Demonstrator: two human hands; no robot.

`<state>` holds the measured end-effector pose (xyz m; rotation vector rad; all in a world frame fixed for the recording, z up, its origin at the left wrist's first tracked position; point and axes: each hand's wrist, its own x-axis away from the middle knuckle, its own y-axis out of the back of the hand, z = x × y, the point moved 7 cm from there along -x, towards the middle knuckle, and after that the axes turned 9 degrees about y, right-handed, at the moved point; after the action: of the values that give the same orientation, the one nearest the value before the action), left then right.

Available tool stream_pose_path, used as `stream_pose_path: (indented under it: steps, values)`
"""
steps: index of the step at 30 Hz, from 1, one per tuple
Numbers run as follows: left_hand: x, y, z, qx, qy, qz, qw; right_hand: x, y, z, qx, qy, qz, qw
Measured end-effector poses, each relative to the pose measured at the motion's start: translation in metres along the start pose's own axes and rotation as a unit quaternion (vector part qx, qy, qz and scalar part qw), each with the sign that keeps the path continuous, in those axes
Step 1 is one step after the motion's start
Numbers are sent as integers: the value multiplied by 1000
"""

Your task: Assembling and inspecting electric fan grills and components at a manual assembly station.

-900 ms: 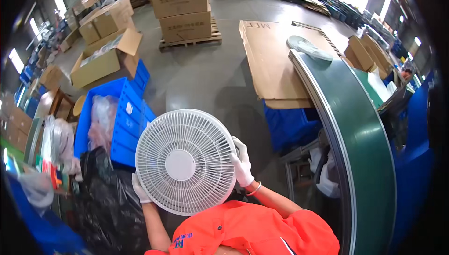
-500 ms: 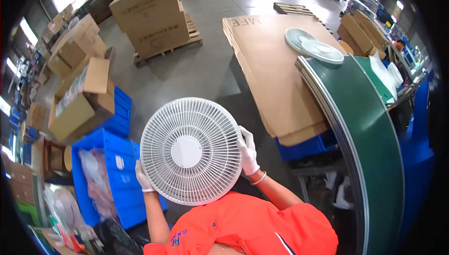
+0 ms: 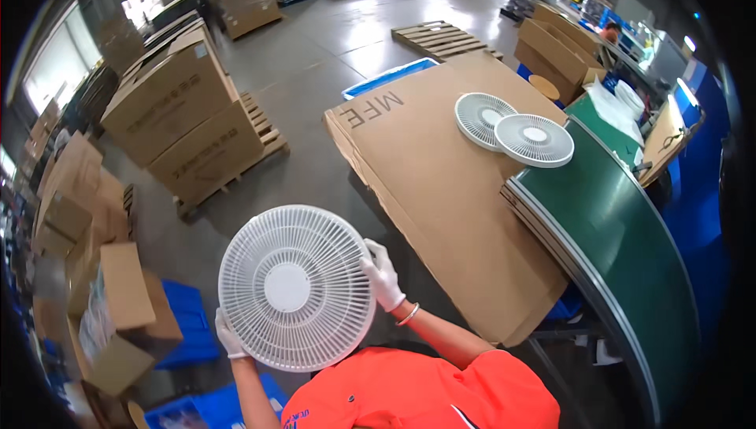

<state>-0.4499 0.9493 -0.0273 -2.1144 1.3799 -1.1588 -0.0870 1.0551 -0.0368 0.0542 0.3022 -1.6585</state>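
I hold a round white plastic fan grille (image 3: 295, 287) face-up in front of my chest with both gloved hands. My left hand (image 3: 228, 334) grips its lower left rim. On the right rim, my right hand (image 3: 383, 275) has its fingers curled over the edge. My orange sleeves fill the lower edge of the view. Two more white fan grilles (image 3: 482, 114) (image 3: 534, 139) lie overlapping where a large cardboard sheet (image 3: 441, 193) meets a green conveyor belt (image 3: 622, 224), well beyond my right hand.
Stacked cardboard boxes on a wooden pallet (image 3: 189, 122) stand to the upper left. Open boxes (image 3: 110, 311) and blue crates (image 3: 177, 323) sit at the left. An empty pallet (image 3: 441, 39) lies far ahead. Another person (image 3: 610, 31) works at the far right.
The grille stays in both hands while the view swings right. The blue crates slide off to the left, and the cardboard sheet, conveyor and two other grilles come nearer the centre.
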Motion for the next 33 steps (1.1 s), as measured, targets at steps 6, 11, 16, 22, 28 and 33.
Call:
stream_pose_path:
  steps: [6, 11, 16, 22, 28, 33]
  values:
    - [-214, -109, -20, -37, 66, 104, 992, -136, 8, -36, 1, 5, -111, 994]
    - [-375, -199, 20, -141, 122, 199, 962, -223, 68, -74, 14, 14, -226, 974]
    - [-469, -301, 84, -196, 172, 221, 940, -293, 129, -111, 12, -12, -305, 952]
    - [-585, -383, 157, -227, 194, 252, 921, -379, 197, -171, 4, 5, -349, 937]
    - [-664, -448, 202, -287, 237, 243, 896, -447, 252, -205, 105, -43, -386, 916]
    - [-735, -465, 221, -277, 249, 220, 902, -408, 366, -214, -55, -112, -692, 711]
